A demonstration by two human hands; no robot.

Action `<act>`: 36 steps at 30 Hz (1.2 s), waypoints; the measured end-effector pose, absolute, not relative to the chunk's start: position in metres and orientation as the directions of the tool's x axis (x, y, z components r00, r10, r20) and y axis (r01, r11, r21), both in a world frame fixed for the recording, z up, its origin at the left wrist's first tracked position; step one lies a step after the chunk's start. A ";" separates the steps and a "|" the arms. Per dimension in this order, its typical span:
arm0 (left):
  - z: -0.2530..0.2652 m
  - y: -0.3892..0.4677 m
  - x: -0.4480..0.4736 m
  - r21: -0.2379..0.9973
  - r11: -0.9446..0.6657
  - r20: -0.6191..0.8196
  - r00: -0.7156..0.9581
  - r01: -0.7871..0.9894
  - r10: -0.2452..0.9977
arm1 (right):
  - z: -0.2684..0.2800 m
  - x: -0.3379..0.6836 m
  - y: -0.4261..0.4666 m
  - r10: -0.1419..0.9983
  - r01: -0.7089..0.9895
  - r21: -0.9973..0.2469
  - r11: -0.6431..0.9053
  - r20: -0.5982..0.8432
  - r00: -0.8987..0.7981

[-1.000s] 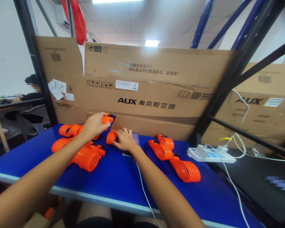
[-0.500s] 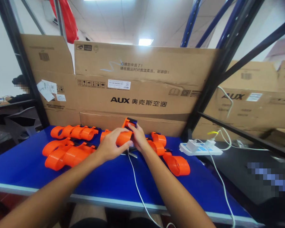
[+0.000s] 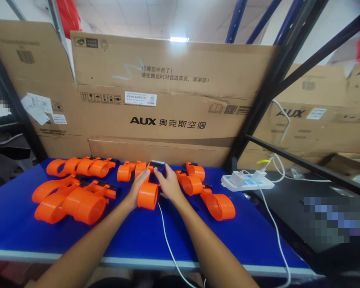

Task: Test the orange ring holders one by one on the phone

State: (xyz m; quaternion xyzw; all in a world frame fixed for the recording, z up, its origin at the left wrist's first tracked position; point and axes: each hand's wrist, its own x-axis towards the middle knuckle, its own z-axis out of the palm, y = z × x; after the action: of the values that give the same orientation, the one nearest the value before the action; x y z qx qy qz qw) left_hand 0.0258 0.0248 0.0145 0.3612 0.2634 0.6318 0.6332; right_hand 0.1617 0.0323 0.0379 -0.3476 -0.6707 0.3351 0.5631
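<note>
Both hands hold one orange plastic ring-shaped part over the middle of the table. My left hand is closed around its left side, with the thumb near the top. My right hand grips a small dark block with a pale top face at the part's upper end. The round ring hangs low, facing me. A white cable runs from below the hands toward the table's front edge; its upper end is hidden. Behind my left hand stand similar orange ring parts.
More orange ring parts lie in rows at the left and right of the blue table. A white power strip with plugs sits at the right edge. A cardboard sheet and a black metal frame stand behind.
The orange part has been turned: its ring, sideways between my hands before, now hangs below them toward me. My left hand has moved to its left side. The camera view has shifted slightly.
</note>
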 end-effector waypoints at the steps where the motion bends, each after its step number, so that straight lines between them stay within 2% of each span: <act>1: 0.012 0.025 0.025 0.788 -0.075 0.130 0.047 -0.611 0.990 | 0.036 0.162 0.031 0.840 0.121 -0.833 0.540 0.524 -0.140; 9: 0.000 0.021 0.020 0.863 -0.180 0.152 -0.096 -0.471 0.984 | 0.030 0.163 0.028 0.851 0.211 -0.825 0.525 0.507 -0.135; 16: 0.005 0.015 0.016 0.870 -0.233 0.171 -0.176 -0.434 0.969 | 0.026 0.157 0.033 0.872 0.055 -0.872 0.486 0.480 -0.091; 20: 0.011 0.009 0.013 0.880 -0.254 0.202 -0.169 -0.400 0.965 | 0.027 0.155 0.029 0.902 0.006 -0.905 0.426 0.425 -0.080; 28: 0.022 -0.002 0.007 0.886 -0.385 0.362 -0.134 -0.260 0.923 | 0.027 0.161 0.014 0.898 0.168 -0.882 0.441 0.434 -0.079; 36: 0.014 0.000 0.011 0.872 -0.436 0.433 -0.066 -0.222 0.899 | 0.024 0.169 0.012 0.865 0.288 -0.817 0.499 0.489 -0.112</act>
State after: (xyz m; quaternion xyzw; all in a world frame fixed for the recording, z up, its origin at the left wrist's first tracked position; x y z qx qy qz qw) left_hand 0.0114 0.0001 0.0142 0.5343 0.3165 0.6577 0.4262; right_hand 0.1689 0.0120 0.0238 -0.4165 -0.6920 0.2774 0.5203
